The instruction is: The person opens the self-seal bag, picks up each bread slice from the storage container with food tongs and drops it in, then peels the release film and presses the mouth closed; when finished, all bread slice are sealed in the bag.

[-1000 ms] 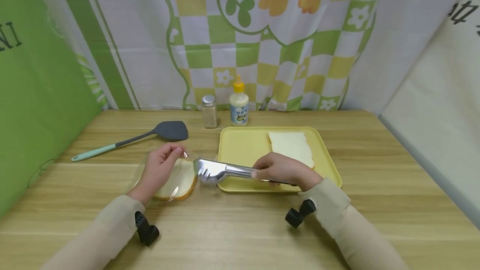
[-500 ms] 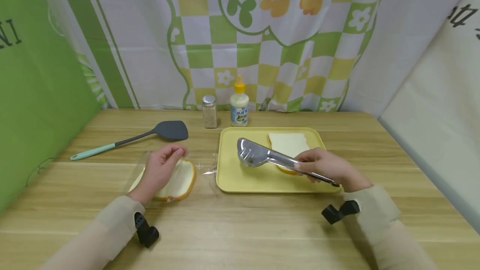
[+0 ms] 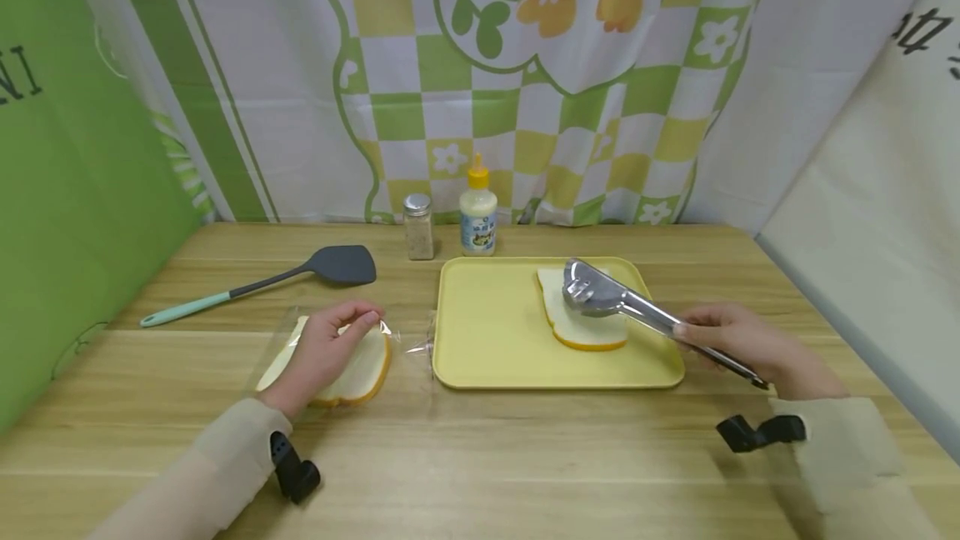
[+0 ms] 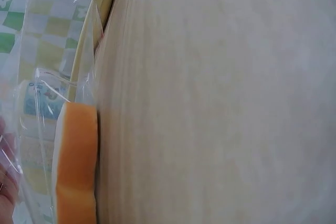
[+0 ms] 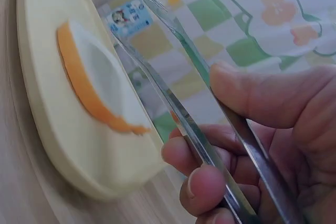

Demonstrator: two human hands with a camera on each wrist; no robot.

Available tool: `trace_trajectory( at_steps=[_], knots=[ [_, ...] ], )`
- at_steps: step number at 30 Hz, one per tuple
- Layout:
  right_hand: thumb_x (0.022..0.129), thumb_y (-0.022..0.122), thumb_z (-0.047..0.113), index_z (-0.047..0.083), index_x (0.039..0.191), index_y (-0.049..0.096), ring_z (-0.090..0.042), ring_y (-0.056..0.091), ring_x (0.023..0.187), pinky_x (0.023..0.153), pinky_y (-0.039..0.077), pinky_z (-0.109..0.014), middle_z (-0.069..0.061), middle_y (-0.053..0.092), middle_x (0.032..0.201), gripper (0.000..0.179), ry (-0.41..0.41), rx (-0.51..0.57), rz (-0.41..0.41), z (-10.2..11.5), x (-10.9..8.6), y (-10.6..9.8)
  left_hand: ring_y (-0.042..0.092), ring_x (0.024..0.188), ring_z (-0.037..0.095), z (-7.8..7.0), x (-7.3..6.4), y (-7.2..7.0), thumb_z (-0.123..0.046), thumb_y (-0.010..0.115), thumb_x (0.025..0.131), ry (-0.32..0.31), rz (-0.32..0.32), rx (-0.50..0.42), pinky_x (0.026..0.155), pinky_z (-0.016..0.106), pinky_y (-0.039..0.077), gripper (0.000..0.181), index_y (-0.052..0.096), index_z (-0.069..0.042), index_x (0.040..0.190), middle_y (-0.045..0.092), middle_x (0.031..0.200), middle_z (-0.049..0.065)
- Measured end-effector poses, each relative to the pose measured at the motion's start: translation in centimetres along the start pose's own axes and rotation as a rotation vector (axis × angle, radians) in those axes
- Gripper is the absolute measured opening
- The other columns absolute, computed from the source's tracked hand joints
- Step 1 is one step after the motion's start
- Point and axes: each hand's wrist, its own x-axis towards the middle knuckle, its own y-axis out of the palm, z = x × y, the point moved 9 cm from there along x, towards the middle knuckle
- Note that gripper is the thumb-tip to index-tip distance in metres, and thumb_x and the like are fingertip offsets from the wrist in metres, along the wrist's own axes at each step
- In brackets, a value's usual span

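Observation:
My right hand [image 3: 731, 344] holds metal food tongs [image 3: 622, 302] around their arms, thumb on one arm and fingers under the other. In the right wrist view the tongs' arms stand apart with nothing between the tips. The tongs' head overlaps a bread slice [image 3: 581, 327] lying on the yellow tray [image 3: 487, 357]. At the left, my left hand [image 3: 326, 357] pinches the edge of a clear plastic bag [image 3: 416, 348]. Inside that bag lies another bread slice [image 3: 367, 365], partly hidden under the hand; its brown crust [image 4: 77, 150] shows in the left wrist view.
A spatula [image 3: 341, 265] with a mint handle lies behind the left hand. Behind the tray stand a shaker jar [image 3: 418, 229] and a squeeze bottle [image 3: 478, 219] with a yellow cap. A patterned curtain [image 3: 510, 123] hangs along the table's back edge.
My right hand has carried the tongs rightward, from the bag's mouth across the tray to above the tray's bread slice. The left hand stays at the bag almost in place.

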Motion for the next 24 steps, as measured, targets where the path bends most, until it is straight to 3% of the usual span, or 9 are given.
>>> trace_trajectory(
  at_steps=[11, 24],
  knots=[
    [0.098, 0.045, 0.02, -0.006, 0.09, 0.056, -0.011, 0.045, 0.05, 0.047, 0.038, -0.03, 0.004, 0.048, 0.058, 0.029, 0.098, -0.04, -0.043, -3.2, -2.5, -3.1, 0.058, 0.089, 0.004, 0.3, 0.0, 0.1, -0.015, 0.058, 0.092, -0.002, 0.016, 0.006, 0.078, 0.026, 0.047, 0.019, 0.068, 0.0, 0.097, 0.069, 0.096, 0.01],
    [0.097, 0.047, 0.026, -0.012, 0.112, 0.053, -0.013, 0.05, 0.057, 0.052, 0.043, -0.028, 0.002, 0.049, 0.068, 0.04, 0.206, -0.112, -0.109, -4.5, -3.4, -4.2, 0.058, 0.084, 0.002, 0.8, 0.1, 0.1, -0.015, 0.059, 0.091, 0.007, 0.013, -0.014, 0.075, 0.026, 0.047, 0.019, 0.068, 0.0, 0.096, 0.069, 0.091, 0.009]
  ],
)
